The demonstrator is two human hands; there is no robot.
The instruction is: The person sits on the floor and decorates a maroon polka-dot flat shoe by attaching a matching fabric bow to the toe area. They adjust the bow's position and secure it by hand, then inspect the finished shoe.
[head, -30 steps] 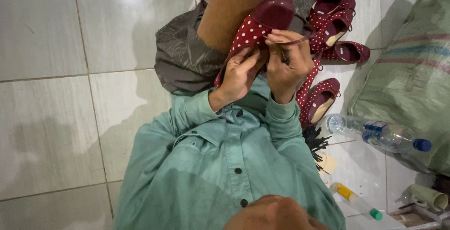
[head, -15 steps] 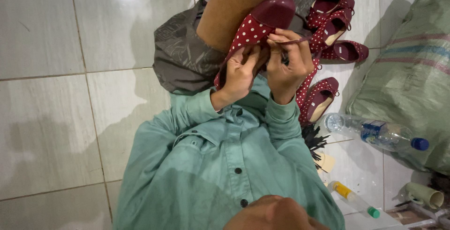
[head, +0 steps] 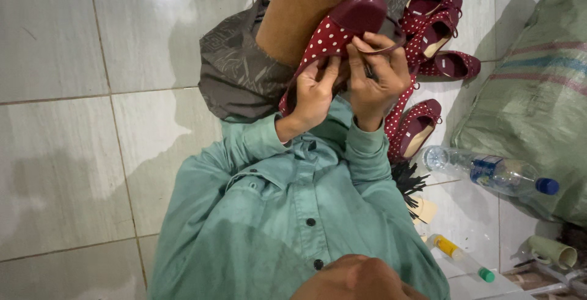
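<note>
Pale glossy floor tiles fill the left side of the view. At the right edge slumps a large green woven sack with faded stripes. Beside it, well clear of the hands, lies a heap of dark red polka-dot flat shoes, with one more of the same kind lower down. Below that rest a clear plastic water bottle with a blue cap, a bundle of black plastic tag fasteners and a small squeeze tube with a yellow band and green cap.

The person's knee, in brown and grey patterned cloth, rises between the camera and the floor and hides part of the work.

A dark red polka-dot flat shoe with a plain glossy toe is held up against that knee. The left hand has a closed grip on its side, thumb on the dotted fabric. The right hand pinches at the shoe's opening; it seems to hold something thin and dark, though the view is too poor to name it.
</note>
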